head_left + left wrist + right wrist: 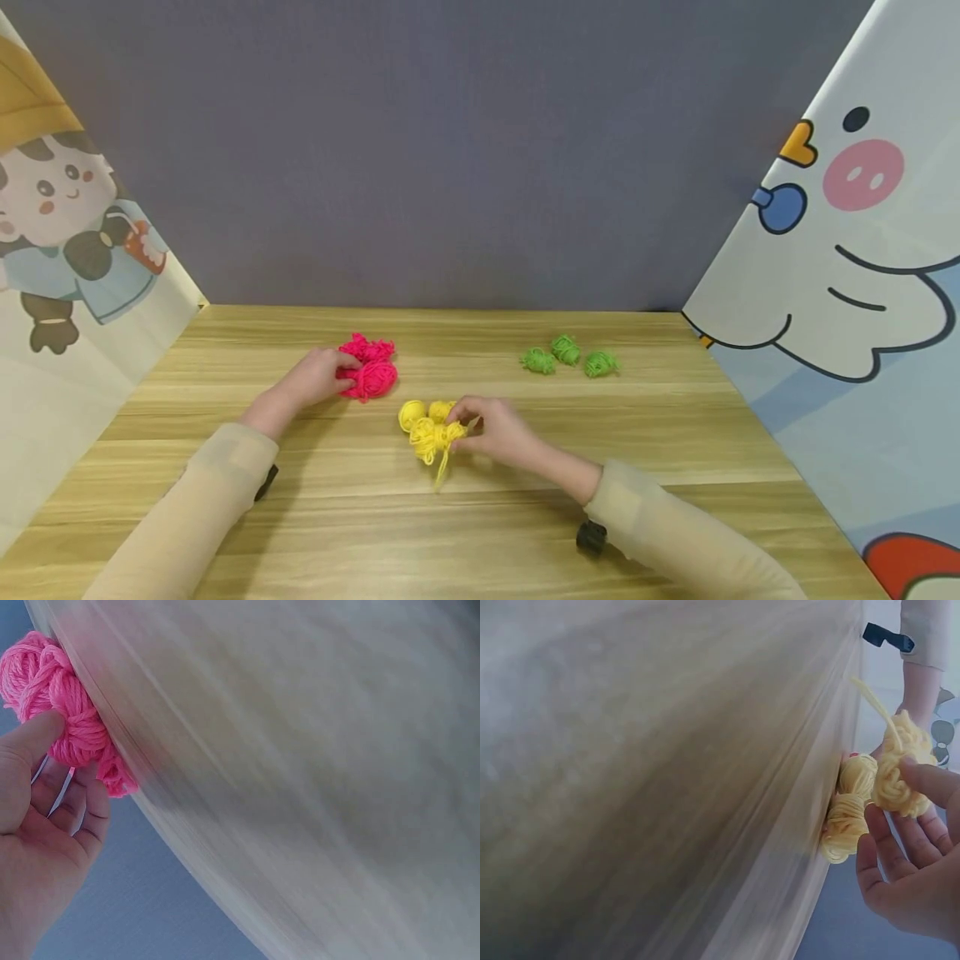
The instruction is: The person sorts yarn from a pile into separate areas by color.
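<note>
At the left of the table my left hand grips a pink yarn ball, thumb on its near side and fingers beneath, as the left wrist view shows. More pink yarn lies right behind it. Near the middle, my right hand pinches a loosely wound yellow yarn ball between thumb and fingers, with a loose tail of yarn hanging from it. Two rounder yellow yarn balls sit on the table just behind the held one.
Several green yarn balls lie grouped at the back right of the wooden table. A grey panel stands along the back edge. Printed cartoon panels flank both sides.
</note>
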A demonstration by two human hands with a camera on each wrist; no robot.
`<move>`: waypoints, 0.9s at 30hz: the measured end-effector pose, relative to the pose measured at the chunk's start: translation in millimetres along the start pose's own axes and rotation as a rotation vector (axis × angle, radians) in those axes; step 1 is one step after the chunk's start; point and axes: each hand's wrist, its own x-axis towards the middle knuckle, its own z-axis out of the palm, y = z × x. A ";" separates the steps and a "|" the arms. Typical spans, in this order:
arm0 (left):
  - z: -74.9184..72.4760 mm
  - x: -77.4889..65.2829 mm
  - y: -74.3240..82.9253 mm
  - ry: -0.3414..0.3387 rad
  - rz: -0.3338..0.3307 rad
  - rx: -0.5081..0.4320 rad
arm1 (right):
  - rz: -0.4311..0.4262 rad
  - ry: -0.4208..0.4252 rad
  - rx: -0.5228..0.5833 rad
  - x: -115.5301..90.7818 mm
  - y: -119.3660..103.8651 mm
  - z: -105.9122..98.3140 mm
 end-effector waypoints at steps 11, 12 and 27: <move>2.0 1.5 -0.8 0.010 0.010 -0.002 | 0.014 -0.031 -0.020 5.5 1.0 5.5; 1.8 1.3 -0.6 0.008 0.008 -0.005 | 0.013 -0.033 -0.024 6.0 0.9 6.0; 0.2 0.3 0.1 0.000 -0.015 -0.019 | -0.002 -0.058 -0.140 9.5 1.0 17.6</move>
